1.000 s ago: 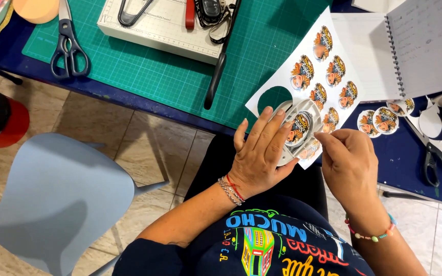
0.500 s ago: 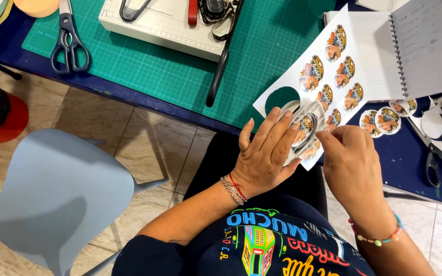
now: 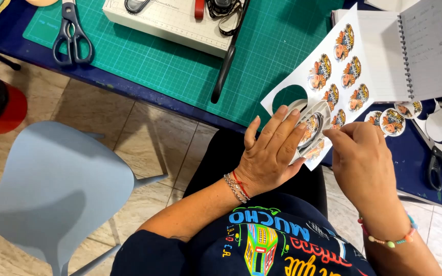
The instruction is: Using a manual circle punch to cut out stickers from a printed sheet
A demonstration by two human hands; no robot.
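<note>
My left hand [image 3: 269,151] lies flat, fingers spread, pressing a white round cutter [image 3: 314,118] onto a white sheet [image 3: 303,84] printed with several colourful round pictures. One round hole shows in the sheet beside the cutter. My right hand [image 3: 361,158] is curled at the cutter's right side, fingertips pinched at its edge; what they grip is hidden. The sheet hangs over the front edge of the green cutting mat [image 3: 175,66].
An open spiral notebook [image 3: 415,51] lies at the right, cut-out round pictures [image 3: 392,121] below it. Black scissors [image 3: 71,33] and a white paper trimmer [image 3: 175,20] sit on the mat. More scissors [image 3: 438,168] are at far right. A pale blue chair [image 3: 52,189] stands at lower left.
The view has shifted a little. Both hands stay on the cutter; my right hand's fingers have turned slightly at its edge.
</note>
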